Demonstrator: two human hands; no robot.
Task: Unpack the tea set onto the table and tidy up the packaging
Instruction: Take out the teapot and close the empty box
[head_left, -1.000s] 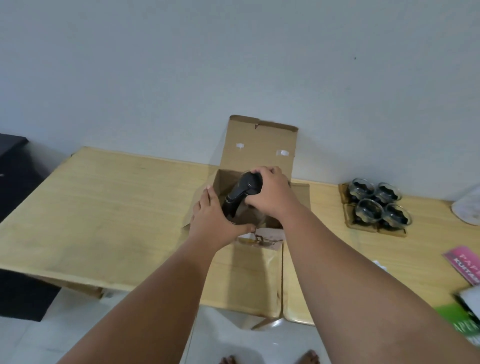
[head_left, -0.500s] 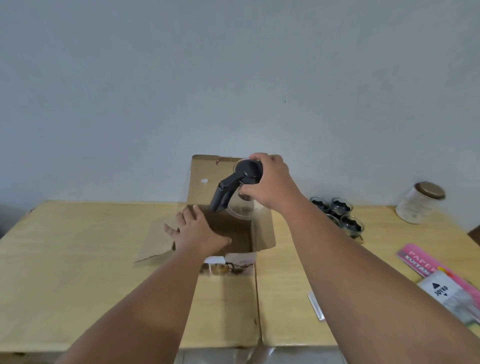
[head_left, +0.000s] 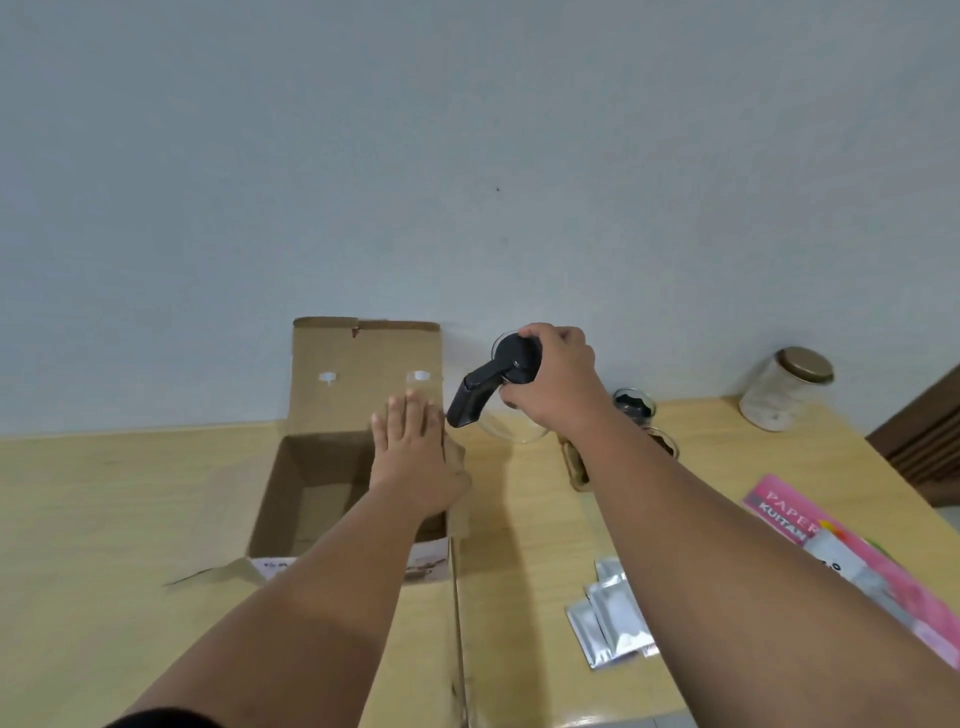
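An open cardboard box (head_left: 332, 467) stands on the wooden table (head_left: 104, 509), its lid flap upright against the wall. My left hand (head_left: 415, 457) lies flat with fingers apart on the box's right rim. My right hand (head_left: 550, 384) grips the black lid of a glass teapot (head_left: 493, 384) with a black handle, holding it just right of the box, low over the table. Behind my right forearm, glass cups (head_left: 634, 405) on a tray are partly hidden.
A glass jar with a brown lid (head_left: 784, 389) stands at the back right by the wall. Silver sachets (head_left: 613, 613) lie on the table near the front. A pink paper pack (head_left: 800, 514) and a white packet lie at the right edge.
My right hand has lifted the teapot out of the box and carried it to the right. My left hand shifted to the box's right rim. The view tilted upward.
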